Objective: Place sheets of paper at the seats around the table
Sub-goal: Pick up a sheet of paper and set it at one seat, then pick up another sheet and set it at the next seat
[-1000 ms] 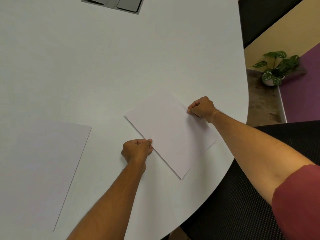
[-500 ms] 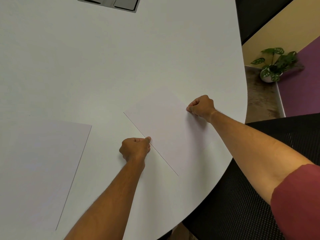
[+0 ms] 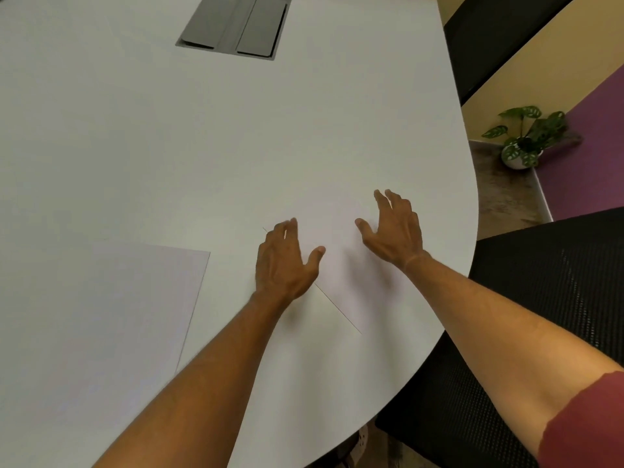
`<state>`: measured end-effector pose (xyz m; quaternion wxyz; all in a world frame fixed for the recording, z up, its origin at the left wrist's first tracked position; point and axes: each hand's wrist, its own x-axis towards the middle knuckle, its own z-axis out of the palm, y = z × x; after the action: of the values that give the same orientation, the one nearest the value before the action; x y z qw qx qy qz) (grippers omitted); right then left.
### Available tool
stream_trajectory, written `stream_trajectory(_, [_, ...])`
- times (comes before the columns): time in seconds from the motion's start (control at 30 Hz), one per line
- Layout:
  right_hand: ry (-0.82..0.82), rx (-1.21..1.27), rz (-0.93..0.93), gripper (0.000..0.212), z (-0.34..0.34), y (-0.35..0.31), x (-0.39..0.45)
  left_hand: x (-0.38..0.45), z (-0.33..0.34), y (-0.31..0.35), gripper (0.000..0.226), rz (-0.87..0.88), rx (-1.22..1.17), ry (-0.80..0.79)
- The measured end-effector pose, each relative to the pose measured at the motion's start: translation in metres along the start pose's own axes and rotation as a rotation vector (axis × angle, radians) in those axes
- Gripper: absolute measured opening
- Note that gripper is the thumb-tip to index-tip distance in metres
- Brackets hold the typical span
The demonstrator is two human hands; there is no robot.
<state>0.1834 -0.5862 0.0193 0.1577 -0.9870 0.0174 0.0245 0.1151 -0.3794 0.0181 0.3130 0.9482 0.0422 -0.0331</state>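
Observation:
A white sheet of paper (image 3: 341, 265) lies flat and turned at an angle on the white table (image 3: 236, 136), near its rounded right edge by a black mesh chair (image 3: 526, 298). My left hand (image 3: 285, 261) hovers over the sheet's left edge, fingers spread, holding nothing. My right hand (image 3: 393, 229) is over the sheet's right part, also open with fingers apart. A second white sheet (image 3: 101, 332) lies flat at the near left of the table.
A grey cable hatch (image 3: 234, 27) is set into the table at the far middle. A potted plant (image 3: 521, 138) stands on the floor at the right, by a purple wall. Another dark chair (image 3: 489, 38) is at the far right.
Both hands have let go of the angled sheet and opened, fingers spread above it. The sheet now lies flat on the table. The view has tilted up a little.

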Motion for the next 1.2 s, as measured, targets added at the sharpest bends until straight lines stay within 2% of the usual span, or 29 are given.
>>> stream_trajectory(0.17, [0.081,-0.123,-0.057,0.085,-0.01,-0.021,-0.034,0.003,-0.018,-0.009,0.088,0.181,0.201,-0.038])
stream_trajectory(0.43, [0.155,-0.2,-0.097,0.09,-0.021,-0.048,-0.082,-0.012,-0.045,-0.017,0.09,0.373,0.389,-0.04])
stream_trajectory(0.87, [0.201,-0.234,-0.139,0.092,-0.04,-0.1,-0.155,-0.065,-0.095,-0.019,0.095,0.406,0.503,0.047])
stream_trajectory(1.2, [0.274,-0.21,-0.177,0.092,-0.042,-0.136,-0.24,-0.145,-0.144,-0.045,0.096,0.411,0.568,0.114])
